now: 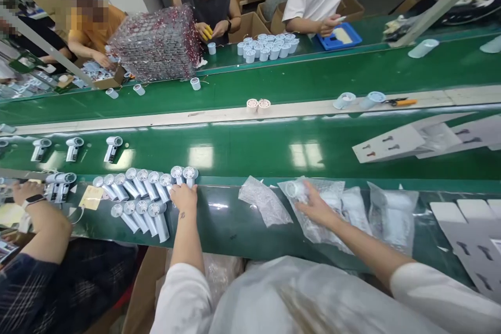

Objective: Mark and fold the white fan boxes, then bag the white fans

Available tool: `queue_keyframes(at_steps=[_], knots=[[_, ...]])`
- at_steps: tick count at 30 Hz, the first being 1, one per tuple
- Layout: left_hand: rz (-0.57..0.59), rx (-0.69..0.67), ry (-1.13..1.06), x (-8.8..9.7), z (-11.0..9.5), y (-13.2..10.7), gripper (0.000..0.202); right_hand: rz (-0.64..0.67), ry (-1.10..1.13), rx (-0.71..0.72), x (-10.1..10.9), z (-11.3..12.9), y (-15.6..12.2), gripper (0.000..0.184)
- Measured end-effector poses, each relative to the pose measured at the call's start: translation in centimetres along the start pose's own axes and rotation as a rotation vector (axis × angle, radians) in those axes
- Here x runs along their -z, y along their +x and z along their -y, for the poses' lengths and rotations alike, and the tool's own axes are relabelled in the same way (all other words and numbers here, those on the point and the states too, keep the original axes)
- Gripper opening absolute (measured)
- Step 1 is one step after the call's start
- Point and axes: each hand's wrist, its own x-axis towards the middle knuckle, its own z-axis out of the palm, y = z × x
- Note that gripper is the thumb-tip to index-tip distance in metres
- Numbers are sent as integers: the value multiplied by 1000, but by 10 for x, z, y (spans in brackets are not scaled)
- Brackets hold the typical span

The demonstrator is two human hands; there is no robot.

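Observation:
My left hand point(183, 197) is closed around the handle of a light blue handheld fan point(190, 173), at the right end of a row of such fans. Another handheld fan point(177, 172) stands right beside it, touching or nearly touching my fingers. A second row of fans point(157, 214) lies nearer to me. To the right, my right hand point(316, 207) grips a fan point(296, 190) at the mouth of a clear bubble-wrap bag point(313, 232). Bagged fans point(354, 209) lie just beyond that hand. Between my hands is a flat bubble-wrap bag point(264, 201).
White boxes point(465, 235) lie at the right, and open white boxes point(391, 141) rest on the green conveyor point(250, 146). A co-worker's hand point(27, 193) is at the left. Other people work across the line near white-blue cups point(270, 47).

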Motion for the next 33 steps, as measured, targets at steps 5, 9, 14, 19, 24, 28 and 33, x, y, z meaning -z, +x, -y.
queue_keyframes(at_steps=[5, 9, 14, 19, 24, 28, 33], knots=[[115, 18, 47, -7, -8, -29, 32, -178, -154, 186, -26, 18, -23, 67], [287, -24, -44, -17, -72, -112, 26, 160, 368, 108, -47, 67, -41, 52], [805, -253, -413, -41, -107, -119, 24, 354, 939, -166, -26, 83, -38, 40], [1082, -712, 118, -92, -95, -30, 38, 406, 1096, -469, 16, 46, -54, 24], [1255, -868, 295, -94, -115, -28, 23, 682, 1093, -434, 9, 35, -86, 55], [1073, -620, 368, -50, -133, -60, 21, 903, 1114, -420, -10, 57, -99, 76], [1175, -261, -140, -13, -133, -97, 11, 914, 1071, -342, -16, 81, -100, 72]])
